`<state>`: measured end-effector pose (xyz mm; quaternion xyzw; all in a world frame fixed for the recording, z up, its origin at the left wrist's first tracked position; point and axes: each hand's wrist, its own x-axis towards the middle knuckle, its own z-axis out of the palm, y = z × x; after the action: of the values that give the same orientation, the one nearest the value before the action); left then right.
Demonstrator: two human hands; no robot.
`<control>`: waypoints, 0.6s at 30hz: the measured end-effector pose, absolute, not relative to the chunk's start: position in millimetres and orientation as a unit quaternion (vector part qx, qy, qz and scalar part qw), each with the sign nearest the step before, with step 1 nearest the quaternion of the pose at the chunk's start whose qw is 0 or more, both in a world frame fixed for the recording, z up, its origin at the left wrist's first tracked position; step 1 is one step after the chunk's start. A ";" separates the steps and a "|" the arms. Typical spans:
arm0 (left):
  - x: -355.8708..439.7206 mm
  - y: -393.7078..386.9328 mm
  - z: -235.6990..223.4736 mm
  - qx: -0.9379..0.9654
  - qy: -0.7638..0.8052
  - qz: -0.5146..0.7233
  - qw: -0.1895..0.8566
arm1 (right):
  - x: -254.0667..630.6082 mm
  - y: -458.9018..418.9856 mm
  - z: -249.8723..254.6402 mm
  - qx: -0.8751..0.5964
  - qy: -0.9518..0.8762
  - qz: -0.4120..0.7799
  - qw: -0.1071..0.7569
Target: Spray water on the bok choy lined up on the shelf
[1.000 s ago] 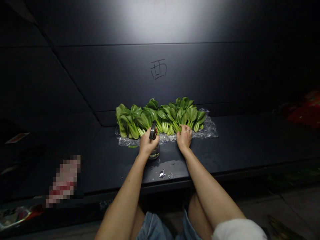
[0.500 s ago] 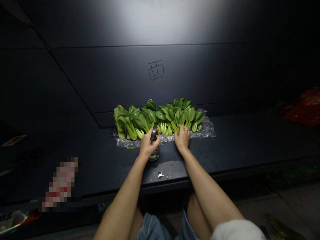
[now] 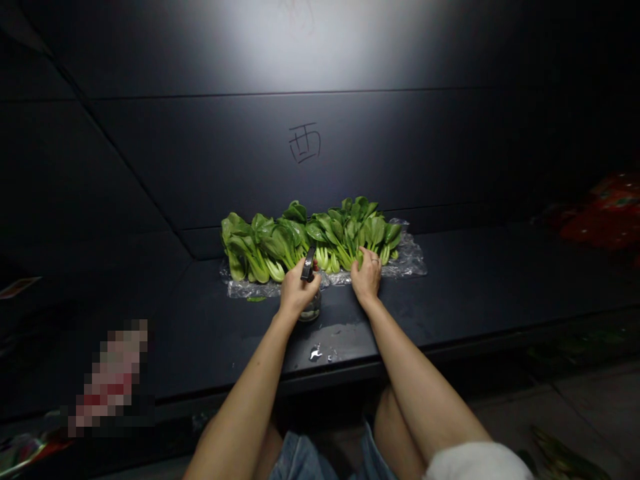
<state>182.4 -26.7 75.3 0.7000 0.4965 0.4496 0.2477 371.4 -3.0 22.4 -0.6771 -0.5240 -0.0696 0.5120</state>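
My left hand [image 3: 299,288] is closed around a clear spray bottle [image 3: 311,309] with a black trigger head, held upright just in front of the greens. Several heads of bok choy [image 3: 280,243] lie in a row, leaves toward the back panel and pale stems toward me. Under them a crumpled clear plastic sheet [image 3: 407,257] spreads out. My right hand [image 3: 367,275], with a ring on one finger, has its fingers curled at the stems of a bok choy right of the middle. Its fingertips are partly hidden among the stems.
The dark shelf [image 3: 465,287] has a water puddle [image 3: 325,343] near its front edge. Behind rises a dark panel [image 3: 400,147] with a drawn character. Red packaging [image 3: 600,213] sits at the far right. A blurred-out patch [image 3: 110,380] covers something at left.
The view has turned slightly right, so the bok choy and shelf appear further left. Both hands have shifted a little right relative to the bok choy, keeping much the same pose.
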 end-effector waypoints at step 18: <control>209.4 -18.8 85.7 0.698 0.494 0.458 0.242 | 388.7 -5.5 27.1 -0.671 -0.502 -0.086 0.538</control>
<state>209.4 -18.8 85.7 0.6980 0.4942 0.4580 0.2425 388.7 -5.5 27.1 -0.6712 -0.5024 -0.0861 0.5383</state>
